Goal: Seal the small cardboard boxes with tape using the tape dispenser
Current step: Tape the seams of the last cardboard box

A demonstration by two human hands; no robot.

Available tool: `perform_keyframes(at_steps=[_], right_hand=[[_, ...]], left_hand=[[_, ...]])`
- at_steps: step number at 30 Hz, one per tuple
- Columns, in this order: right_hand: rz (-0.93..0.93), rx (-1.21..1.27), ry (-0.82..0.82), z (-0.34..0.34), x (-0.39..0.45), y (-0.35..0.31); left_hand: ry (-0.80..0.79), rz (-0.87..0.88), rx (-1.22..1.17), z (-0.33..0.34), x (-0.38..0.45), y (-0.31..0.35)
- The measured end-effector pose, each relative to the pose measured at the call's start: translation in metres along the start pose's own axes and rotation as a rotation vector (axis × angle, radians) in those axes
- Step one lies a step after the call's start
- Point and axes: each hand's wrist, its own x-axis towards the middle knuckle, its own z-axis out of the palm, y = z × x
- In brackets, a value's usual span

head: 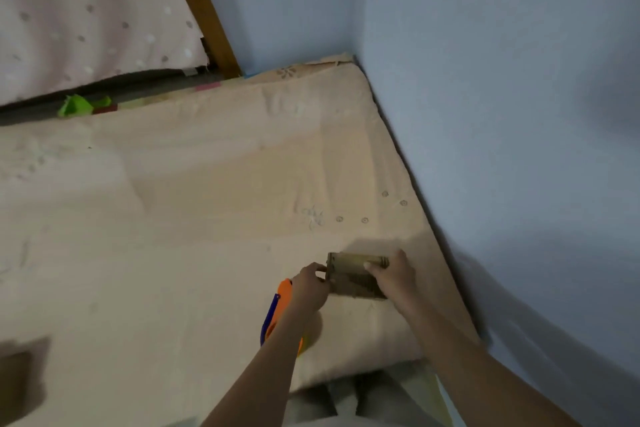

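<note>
The left hand [310,282] curls its fingers against the left end of a small cardboard box [353,276], pinching it at the edge. The right hand [393,276] lies over the box's right side, thumb across the top, gripping it. The brown box sits between both hands on the mattress [207,204]. Just under the left wrist lies the orange and blue tape dispenser [277,308]. Beyond, a blue wall [485,80].

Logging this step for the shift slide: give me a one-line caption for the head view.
Both hands, left hand and right hand, hold a small cardboard box on the mattress, tape dispenser beside it.
</note>
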Motion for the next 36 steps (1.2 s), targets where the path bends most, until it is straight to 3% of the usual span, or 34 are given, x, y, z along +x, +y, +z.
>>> perform_keyframes(at_steps=[2, 14, 17, 22, 25, 28, 30, 33, 36], right_hand=[[0.107, 0.096, -0.019, 0.006, -0.004, 0.012], [-0.066, 0.031, -0.222, 0.002, -0.02, 0.03], [-0.09, -0.045, -0.225, 0.006, -0.027, 0.039], [-0.09, -0.095, -0.148, 0.013, -0.03, 0.047], [-0.092, -0.127, -0.128, 0.015, -0.028, 0.044], [-0.078, -0.129, -0.133, 0.016, -0.027, 0.044], [-0.066, -0.137, -0.123, 0.017, -0.028, 0.042], [-0.062, -0.169, -0.127, 0.017, -0.028, 0.038], [-0.04, -0.161, -0.152, 0.013, -0.025, 0.038]], left_hand=[[0.026, -0.026, -0.031, 0.005, -0.003, -0.004], [0.082, -0.058, 0.089, 0.009, -0.033, -0.032], [0.147, -0.041, 0.058, 0.014, -0.037, -0.04], [0.122, -0.009, 0.083, 0.02, -0.038, -0.042], [0.234, 0.05, 0.052, 0.009, -0.044, -0.045], [0.444, 0.056, 0.211, -0.012, -0.043, -0.061], [0.345, -0.083, 0.229, -0.022, -0.037, -0.077], [0.054, -0.25, 0.167, -0.023, -0.022, -0.1], [0.061, -0.221, 0.256, -0.016, -0.015, -0.114]])
